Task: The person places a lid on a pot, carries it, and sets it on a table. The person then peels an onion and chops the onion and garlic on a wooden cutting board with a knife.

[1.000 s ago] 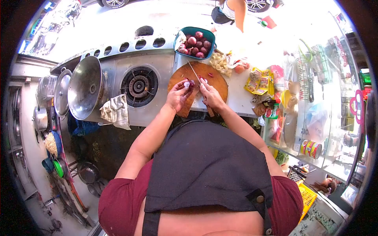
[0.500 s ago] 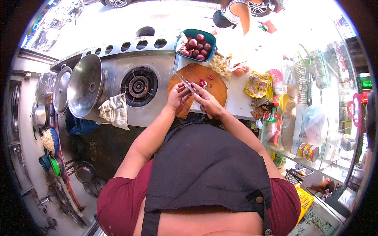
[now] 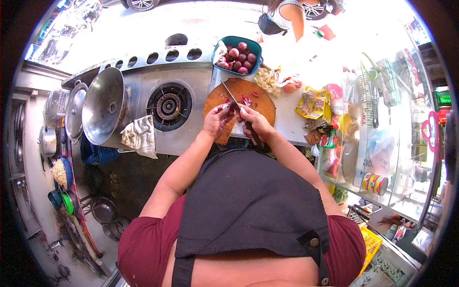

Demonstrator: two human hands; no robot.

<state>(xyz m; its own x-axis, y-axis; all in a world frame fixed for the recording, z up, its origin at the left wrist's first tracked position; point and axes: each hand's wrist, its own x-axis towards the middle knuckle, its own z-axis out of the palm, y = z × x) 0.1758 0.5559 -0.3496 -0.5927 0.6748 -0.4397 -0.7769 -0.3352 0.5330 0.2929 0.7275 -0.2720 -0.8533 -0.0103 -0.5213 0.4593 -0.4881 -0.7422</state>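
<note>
Above the near part of a round wooden cutting board, my left hand pinches a small red onion. My right hand is closed around the handle of a knife, whose blade points away to the upper left, beside the onion. The fingertips of both hands are close together. Purple onion skins lie on the board just beyond my hands. A teal plastic basin full of red onions stands behind the board.
Left of the board is a gas burner, with a folded cloth at the stove's edge and a large wok beyond. Peeled garlic in a bag and yellow seasoning packets sit to the right, near a glass case.
My right hand has turned and shifted slightly right and down, with the knife now pointing more steeply away. The onion shows more clearly between my left fingers.
</note>
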